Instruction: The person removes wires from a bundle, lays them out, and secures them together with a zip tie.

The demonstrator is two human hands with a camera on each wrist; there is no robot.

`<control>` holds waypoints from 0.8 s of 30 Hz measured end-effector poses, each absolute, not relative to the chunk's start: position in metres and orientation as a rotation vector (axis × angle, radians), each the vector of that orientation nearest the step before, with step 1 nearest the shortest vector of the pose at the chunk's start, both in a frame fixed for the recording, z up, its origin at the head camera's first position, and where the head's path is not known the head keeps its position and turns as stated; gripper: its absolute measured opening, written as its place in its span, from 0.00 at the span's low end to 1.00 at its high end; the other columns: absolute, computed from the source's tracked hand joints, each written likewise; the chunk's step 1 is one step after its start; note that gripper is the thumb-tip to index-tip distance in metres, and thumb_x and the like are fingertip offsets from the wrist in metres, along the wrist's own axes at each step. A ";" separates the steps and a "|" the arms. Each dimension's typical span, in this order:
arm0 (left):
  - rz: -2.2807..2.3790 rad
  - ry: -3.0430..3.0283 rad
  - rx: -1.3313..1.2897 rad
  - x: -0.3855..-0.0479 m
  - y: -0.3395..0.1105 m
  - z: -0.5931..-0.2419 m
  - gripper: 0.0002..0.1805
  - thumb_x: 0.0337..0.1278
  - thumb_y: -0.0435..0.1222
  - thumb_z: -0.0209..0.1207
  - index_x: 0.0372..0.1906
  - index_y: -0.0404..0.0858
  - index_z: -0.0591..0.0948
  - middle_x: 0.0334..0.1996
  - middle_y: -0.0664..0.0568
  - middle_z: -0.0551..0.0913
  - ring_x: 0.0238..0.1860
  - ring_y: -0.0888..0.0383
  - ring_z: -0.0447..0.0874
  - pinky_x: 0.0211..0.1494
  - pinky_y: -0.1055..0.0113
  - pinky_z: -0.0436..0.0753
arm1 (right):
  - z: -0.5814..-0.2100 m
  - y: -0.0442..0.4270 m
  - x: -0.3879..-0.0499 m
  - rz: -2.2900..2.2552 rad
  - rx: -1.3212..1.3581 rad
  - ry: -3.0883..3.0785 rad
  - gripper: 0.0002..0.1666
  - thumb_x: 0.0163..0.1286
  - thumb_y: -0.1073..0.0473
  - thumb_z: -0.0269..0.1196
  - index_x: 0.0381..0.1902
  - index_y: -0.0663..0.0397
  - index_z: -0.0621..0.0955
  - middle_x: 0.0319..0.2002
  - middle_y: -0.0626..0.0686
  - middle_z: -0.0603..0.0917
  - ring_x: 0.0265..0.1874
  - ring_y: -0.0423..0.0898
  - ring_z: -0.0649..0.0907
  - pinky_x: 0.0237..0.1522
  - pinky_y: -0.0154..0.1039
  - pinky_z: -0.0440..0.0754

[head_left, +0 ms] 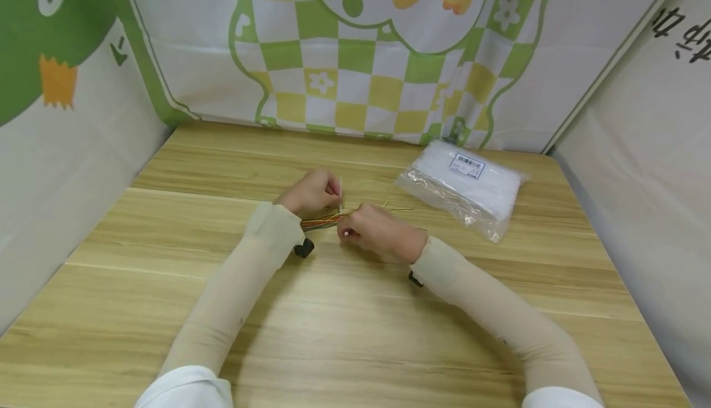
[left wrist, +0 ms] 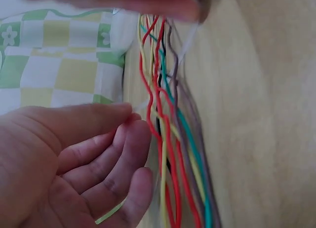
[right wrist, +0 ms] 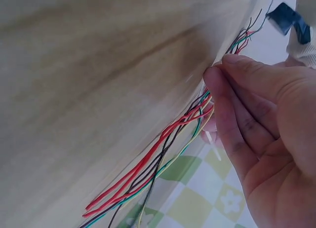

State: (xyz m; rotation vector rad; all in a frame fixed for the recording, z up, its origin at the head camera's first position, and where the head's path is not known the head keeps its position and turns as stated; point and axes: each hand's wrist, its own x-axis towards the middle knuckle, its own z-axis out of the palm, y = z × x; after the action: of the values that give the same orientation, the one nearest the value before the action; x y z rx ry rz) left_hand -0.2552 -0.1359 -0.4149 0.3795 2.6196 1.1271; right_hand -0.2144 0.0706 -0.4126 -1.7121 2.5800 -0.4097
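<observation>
A loose bundle of thin coloured wires (head_left: 319, 223), red, yellow, green and black, lies across the middle of the table between the two hands. Thumb and forefinger of the left hand (head_left: 312, 193) pinch a thin white cable tie (head_left: 340, 191) on the bundle's far side. On the near side, the right hand (head_left: 384, 233) is over the wires, its thumb and forefinger pinched together with a small white bit showing at the fingertips. In the left wrist view, the pale strip (left wrist: 186, 49) slants beside the wires (left wrist: 160, 90). How the tie's ends meet is hidden.
A clear plastic bag (head_left: 466, 179) of white strips, with a printed label, lies at the back right of the table (head_left: 355, 346). Patterned cloth (head_left: 355, 56) hangs behind the table's back edge. A black device is strapped under each wrist.
</observation>
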 end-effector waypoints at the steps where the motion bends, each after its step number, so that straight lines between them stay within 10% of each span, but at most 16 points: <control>1: 1.129 2.625 0.379 -0.254 -0.136 -0.416 0.02 0.69 0.29 0.61 0.41 0.33 0.81 0.40 0.44 0.87 0.41 0.55 0.82 0.46 0.67 0.80 | -0.413 0.070 -0.216 -0.407 -1.717 2.580 0.07 0.71 0.67 0.70 0.34 0.51 0.88 0.32 0.45 0.90 0.30 0.38 0.84 0.39 0.35 0.84; 24: 0.990 2.797 0.423 -0.251 -0.137 -0.423 0.03 0.69 0.32 0.64 0.36 0.37 0.84 0.34 0.46 0.89 0.34 0.55 0.81 0.40 0.65 0.79 | -0.401 0.076 -0.184 -0.267 -1.760 2.615 0.07 0.75 0.60 0.68 0.33 0.47 0.85 0.29 0.44 0.86 0.26 0.35 0.80 0.33 0.33 0.81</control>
State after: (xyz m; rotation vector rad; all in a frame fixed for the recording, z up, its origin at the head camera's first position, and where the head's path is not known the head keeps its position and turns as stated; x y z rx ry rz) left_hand -0.2506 -0.1371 -0.4225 0.4229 2.7973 0.9900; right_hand -0.1836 0.0759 -0.4013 -1.7599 2.6150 -0.2668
